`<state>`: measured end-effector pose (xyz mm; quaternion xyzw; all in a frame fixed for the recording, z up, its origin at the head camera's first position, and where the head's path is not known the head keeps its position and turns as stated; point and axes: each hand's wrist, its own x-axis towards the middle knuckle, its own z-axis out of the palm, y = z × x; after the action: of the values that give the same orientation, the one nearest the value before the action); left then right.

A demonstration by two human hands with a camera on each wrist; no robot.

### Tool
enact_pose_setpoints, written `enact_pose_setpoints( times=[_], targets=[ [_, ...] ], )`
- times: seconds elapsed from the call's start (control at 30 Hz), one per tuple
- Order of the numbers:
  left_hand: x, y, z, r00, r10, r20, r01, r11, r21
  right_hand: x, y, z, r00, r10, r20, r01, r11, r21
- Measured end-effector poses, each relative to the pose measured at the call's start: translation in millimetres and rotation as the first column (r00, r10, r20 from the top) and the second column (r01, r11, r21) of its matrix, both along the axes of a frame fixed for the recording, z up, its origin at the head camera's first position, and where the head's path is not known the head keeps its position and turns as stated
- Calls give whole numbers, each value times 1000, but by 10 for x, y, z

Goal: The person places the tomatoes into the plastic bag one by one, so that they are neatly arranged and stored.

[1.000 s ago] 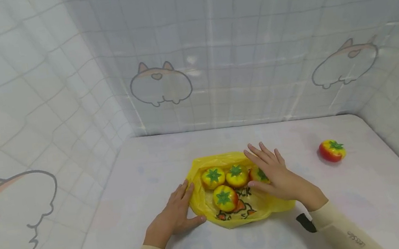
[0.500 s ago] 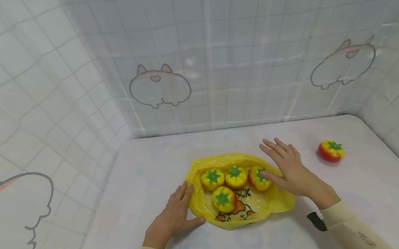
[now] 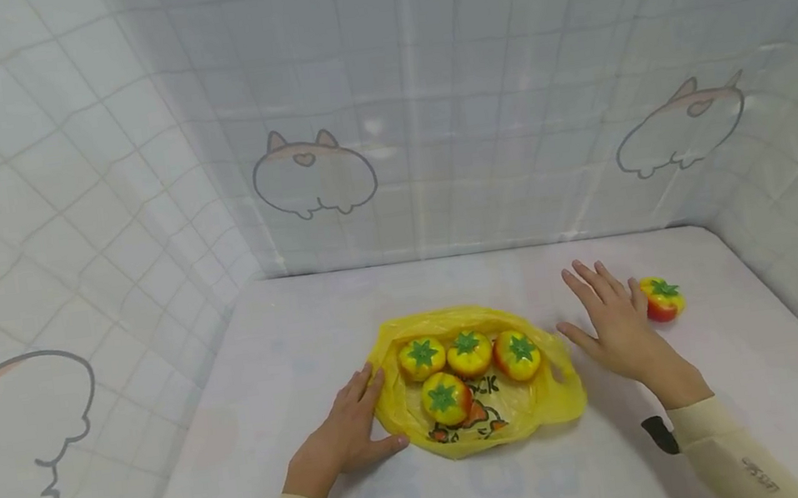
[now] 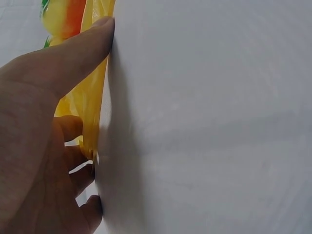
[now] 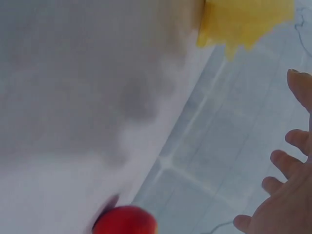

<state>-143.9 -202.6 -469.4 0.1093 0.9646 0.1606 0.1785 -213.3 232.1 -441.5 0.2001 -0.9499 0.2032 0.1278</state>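
Note:
A yellow plastic bag lies spread on the table, with several red-and-yellow toy persimmons with green leafy tops sitting in it. My left hand rests at the bag's left edge, thumb and fingers spread; in the left wrist view the thumb touches the yellow plastic. To the right of the bag, my right hand hovers over the table with fingers spread and nothing in it. Just beyond its little finger lies a lone persimmon, partly hidden by the hand; its red side shows low in the right wrist view.
White tabletop surrounds the bag. Tiled-pattern sheets with cartoon animal drawings hang as a back wall and along both sides. Dark camera mounts sit at both wrists, the right one below the sleeve edge.
The right hand has left the rightmost persimmon in the bag and moved right, toward the lone persimmon. The left hand stays at the bag's edge.

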Motion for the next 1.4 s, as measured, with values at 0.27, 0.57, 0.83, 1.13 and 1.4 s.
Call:
enact_pose_setpoints(
  times=[0.27,0.57,0.83,1.13,1.4],
  targets=[
    [-14,0,-12,1000,5,7,-5,1000,-10,-50,255,4,996,-63,-58,59,996,-72],
    [-6,5,-25,1000,10,12,-10,1000,6,-91,428,-66,990,-137,-29,135,989,-64],
    [-9,8,-25,1000,3,5,-3,1000,4,-102,577,-55,983,-184,9,184,977,-105],
    [-14,1,-20,1000,5,13,-6,1000,7,-185,783,-82,957,-260,126,269,962,-56],
    [-2,0,-30,1000,10,5,-10,1000,6,-219,923,-141,922,-287,260,312,948,-58]
  ],
)
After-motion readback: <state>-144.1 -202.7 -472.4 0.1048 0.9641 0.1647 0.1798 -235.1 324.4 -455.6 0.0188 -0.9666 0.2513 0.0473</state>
